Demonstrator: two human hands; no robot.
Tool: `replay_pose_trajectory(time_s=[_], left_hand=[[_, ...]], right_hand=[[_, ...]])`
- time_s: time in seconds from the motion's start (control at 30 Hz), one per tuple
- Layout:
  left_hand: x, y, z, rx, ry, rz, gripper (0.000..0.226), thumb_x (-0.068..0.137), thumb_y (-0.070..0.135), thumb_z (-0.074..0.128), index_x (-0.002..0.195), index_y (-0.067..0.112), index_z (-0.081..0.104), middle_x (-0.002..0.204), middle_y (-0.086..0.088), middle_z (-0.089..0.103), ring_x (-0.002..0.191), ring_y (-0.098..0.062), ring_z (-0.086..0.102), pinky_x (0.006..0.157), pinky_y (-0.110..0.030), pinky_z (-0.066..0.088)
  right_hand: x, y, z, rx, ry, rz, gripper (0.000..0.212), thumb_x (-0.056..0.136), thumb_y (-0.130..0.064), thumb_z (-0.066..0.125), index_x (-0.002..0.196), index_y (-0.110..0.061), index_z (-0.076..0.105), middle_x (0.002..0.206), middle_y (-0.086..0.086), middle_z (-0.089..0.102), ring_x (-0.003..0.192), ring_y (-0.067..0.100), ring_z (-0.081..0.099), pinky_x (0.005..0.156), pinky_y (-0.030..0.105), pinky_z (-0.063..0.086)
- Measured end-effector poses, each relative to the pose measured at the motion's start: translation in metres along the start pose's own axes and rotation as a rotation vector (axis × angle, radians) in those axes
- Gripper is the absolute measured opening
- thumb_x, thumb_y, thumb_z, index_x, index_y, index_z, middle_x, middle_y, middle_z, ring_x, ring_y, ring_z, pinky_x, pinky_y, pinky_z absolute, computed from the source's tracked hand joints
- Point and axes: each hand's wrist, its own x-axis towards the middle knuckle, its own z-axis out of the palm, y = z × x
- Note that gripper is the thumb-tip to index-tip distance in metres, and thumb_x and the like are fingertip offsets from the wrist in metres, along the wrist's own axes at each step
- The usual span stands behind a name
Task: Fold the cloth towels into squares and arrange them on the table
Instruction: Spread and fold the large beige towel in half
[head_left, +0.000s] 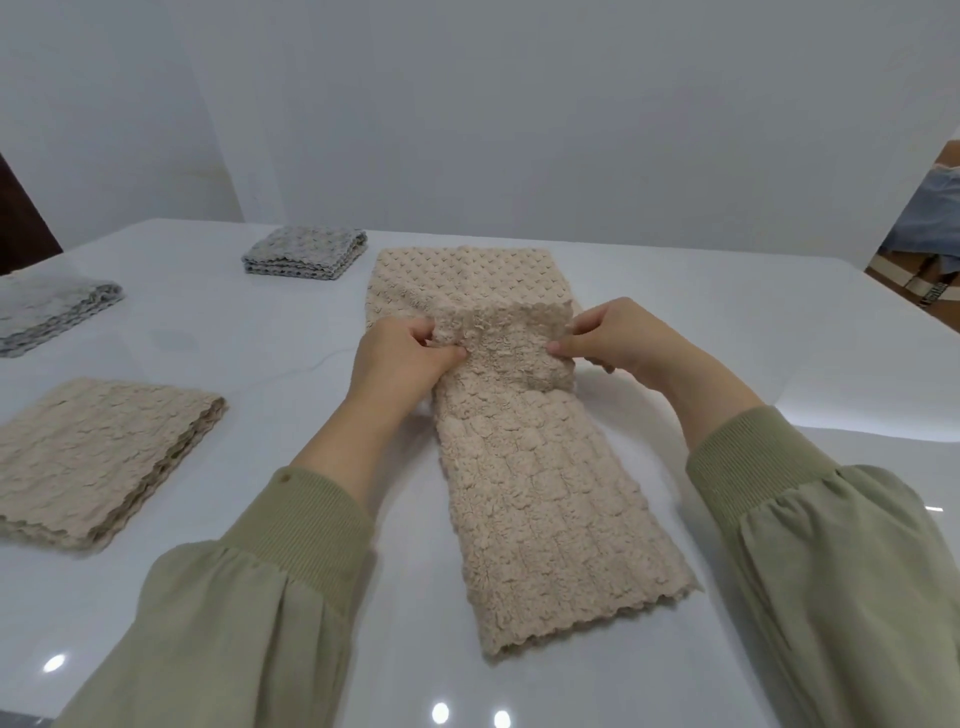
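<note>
Left hand (400, 356) and right hand (621, 338) each pinch a raised fold of the beige towel (540, 493), toward twelve o'clock.

Glossy white table (675, 322) (lamp reflections) before plain grey-white wall (519, 104)

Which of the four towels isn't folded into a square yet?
The long beige towel in the centre, pinched by the left hand and right hand. The other beige towel and both grey towels lie folded square.
</note>
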Motion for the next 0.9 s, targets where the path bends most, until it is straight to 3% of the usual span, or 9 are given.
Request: replay_pose_trajectory(time_s=[0.1,0.2,0.27,0.33,0.47,0.57,0.63,0.77,0.9], left_hand=[[0.001,0.0,-0.003,-0.042,0.03,-0.004,0.037,0.076,0.026,0.073,0.066,-0.004,0.055,0.058,-0.006,0.043,0.053,-0.016,0.039,0.058,-0.027,0.029],[-0.002,0.005,-0.005,-0.153,0.022,-0.024,0.026,0.082,0.017,0.067,0.062,0.005,0.056,0.042,0.0,0.051,0.038,-0.012,0.049,0.049,-0.023,0.039],[-0.003,0.007,-0.005,-0.221,0.07,-0.018,0.014,0.083,0.011,0.062,0.07,0.013,0.064,0.051,0.002,0.064,0.05,-0.011,0.062,0.055,-0.026,0.05],[-0.001,0.006,-0.004,-0.251,0.119,0.026,0.013,0.082,0.01,0.059,0.081,0.019,0.069,0.07,0.001,0.072,0.071,-0.013,0.07,0.072,-0.031,0.056],[-0.006,0.004,0.0,-0.385,0.075,-0.032,0.024,0.087,0.007,0.048,0.097,0.015,0.068,0.097,-0.002,0.069,0.095,-0.019,0.065,0.085,-0.031,0.055],[-0.014,0.007,0.0,-0.652,-0.009,-0.246,0.019,0.088,0.013,0.048,0.097,0.006,0.063,0.09,-0.01,0.063,0.071,-0.02,0.066,0.062,-0.031,0.057],[-0.019,0.01,-0.003,-0.767,-0.058,-0.322,0.015,0.09,0.019,0.052,0.099,0.009,0.058,0.086,-0.011,0.062,0.058,-0.016,0.064,0.049,-0.024,0.052],[-0.032,0.016,-0.004,-0.876,-0.178,-0.441,0.027,0.091,0.011,0.057,0.117,0.008,0.051,0.074,-0.009,0.064,0.052,-0.014,0.065,0.043,-0.02,0.052],[-0.046,0.02,-0.01,-0.707,-0.316,-0.433,0.047,0.09,0.003,0.055,0.132,0.02,0.042,0.085,-0.009,0.061,0.05,-0.016,0.064,0.044,-0.021,0.053]], right_hand=[[0.002,-0.003,0.001,0.187,0.02,0.041,0.016,0.084,-0.011,0.068,0.07,-0.003,0.064,0.042,-0.002,0.041,0.042,0.015,0.028,0.044,0.023,0.025],[-0.002,-0.008,0.008,0.355,0.003,0.027,0.013,0.09,-0.006,0.058,0.076,-0.006,0.061,0.057,0.007,0.063,0.041,0.014,0.049,0.041,0.02,0.04],[-0.003,-0.012,0.013,0.496,0.062,-0.037,0.014,0.09,0.0,0.053,0.082,-0.007,0.062,0.071,0.011,0.07,0.054,0.017,0.064,0.049,0.023,0.052],[0.0,-0.015,0.018,0.659,0.182,-0.112,0.021,0.086,0.009,0.048,0.085,-0.006,0.063,0.076,0.013,0.069,0.064,0.024,0.067,0.06,0.029,0.057],[-0.001,-0.005,0.039,0.901,0.242,-0.047,0.02,0.083,0.0,0.046,0.079,-0.005,0.065,0.058,0.005,0.061,0.056,0.021,0.06,0.059,0.032,0.052],[-0.009,0.004,0.047,0.863,0.286,0.059,0.019,0.073,-0.023,0.055,0.066,-0.009,0.066,0.05,-0.002,0.052,0.051,0.016,0.045,0.052,0.028,0.036],[-0.014,0.006,0.046,0.761,0.349,0.019,0.014,0.077,-0.02,0.061,0.068,-0.01,0.063,0.053,-0.004,0.049,0.051,0.014,0.04,0.048,0.027,0.033],[-0.029,0.01,0.047,0.682,0.367,-0.018,0.01,0.081,-0.005,0.067,0.077,-0.014,0.066,0.075,0.005,0.063,0.069,0.02,0.06,0.068,0.035,0.055],[-0.048,0.003,0.038,0.875,0.294,0.073,0.011,0.086,0.003,0.059,0.084,-0.007,0.06,0.075,0.01,0.059,0.055,0.016,0.061,0.046,0.024,0.052]])
